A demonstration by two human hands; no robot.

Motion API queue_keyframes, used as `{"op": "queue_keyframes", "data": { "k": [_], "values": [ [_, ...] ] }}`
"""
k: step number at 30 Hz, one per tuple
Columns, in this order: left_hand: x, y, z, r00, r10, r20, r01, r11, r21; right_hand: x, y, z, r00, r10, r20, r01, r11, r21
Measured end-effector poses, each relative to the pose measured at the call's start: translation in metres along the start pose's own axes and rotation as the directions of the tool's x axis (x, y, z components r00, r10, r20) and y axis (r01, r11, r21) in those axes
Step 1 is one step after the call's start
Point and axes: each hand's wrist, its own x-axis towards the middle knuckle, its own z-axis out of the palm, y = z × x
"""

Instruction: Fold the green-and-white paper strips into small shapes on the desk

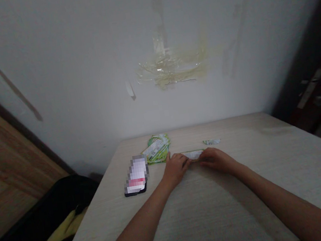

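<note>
A flat white-and-green wrapper [194, 155] lies sideways on the table between my hands. My left hand [176, 168] grips its left end with bent fingers, the thumb side hidden in part. On the right end, the curled fingers of my right hand [217, 161] close on the same wrapper. Just beyond my left hand is a pile of similar green-and-white wrappers [156, 150], overlapping one another. A small narrow piece of wrapper [212, 142] rests apart, behind my right hand.
A phone [135, 176] with a lit, blurred screen lies left of my left hand. The pale wooden table [217, 216] meets a wall [80, 68] with old tape [171, 68] on it. Dark and yellow cloth [56, 232] sits off the table's left side.
</note>
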Motion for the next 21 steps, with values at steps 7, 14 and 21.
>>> {"op": "queue_keyframes", "data": {
  "k": [7,14,21],
  "values": [
    [0.002,0.000,0.000,0.999,-0.027,-0.029,0.026,0.999,-0.029,0.000,0.001,0.004,0.982,0.161,-0.095,-0.155,0.986,0.069],
    [0.004,-0.001,0.004,0.997,-0.030,-0.065,0.029,0.999,-0.014,0.002,0.008,0.018,0.961,0.135,-0.240,-0.125,0.991,0.054],
    [0.005,-0.001,0.004,0.999,-0.031,-0.027,0.031,0.999,-0.011,0.004,0.001,0.024,0.977,0.070,-0.203,-0.086,0.994,-0.069]
  ]
}}
